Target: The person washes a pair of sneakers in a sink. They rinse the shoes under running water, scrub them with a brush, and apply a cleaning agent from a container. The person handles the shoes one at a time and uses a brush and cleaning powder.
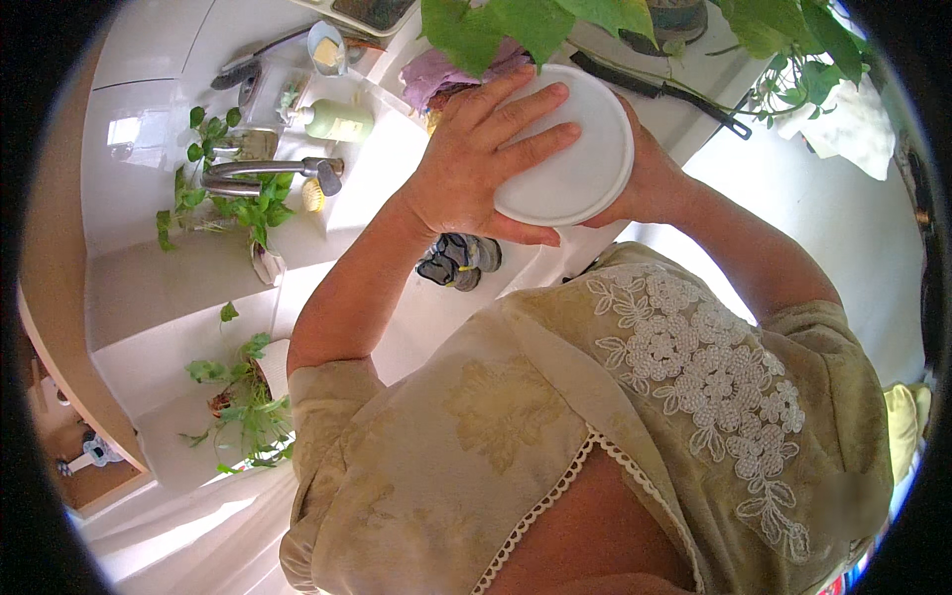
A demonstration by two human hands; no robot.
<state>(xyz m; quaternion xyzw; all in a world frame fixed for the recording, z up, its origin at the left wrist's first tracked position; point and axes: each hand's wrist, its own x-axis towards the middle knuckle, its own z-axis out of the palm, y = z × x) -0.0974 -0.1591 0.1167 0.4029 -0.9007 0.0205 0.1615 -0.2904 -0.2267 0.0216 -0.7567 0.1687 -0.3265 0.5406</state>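
A white round lid (587, 171) with a raised rim is held between both hands, tilted. My left hand (483, 141) lies over its left side, fingers spread across the face and thumb along the lower edge. Behind its right edge is my right hand (639, 171), with most of its fingers hidden by the lid. Whether a container sits under the lid cannot be seen. A crumpled purple cloth (439, 73) lies just beyond my left hand. Large green leaves (520, 26) hang over the cloth and close to the lid.
To the left are a metal faucet (260, 175), a green bottle (338, 121), a yellow scrubbing brush (313, 195) and leafy plants (256, 208). Grey shoes (461, 260) rest below my left forearm. A black-handled tool (695, 108) lies beyond my right hand. A potted plant (275, 368) stands lower left.
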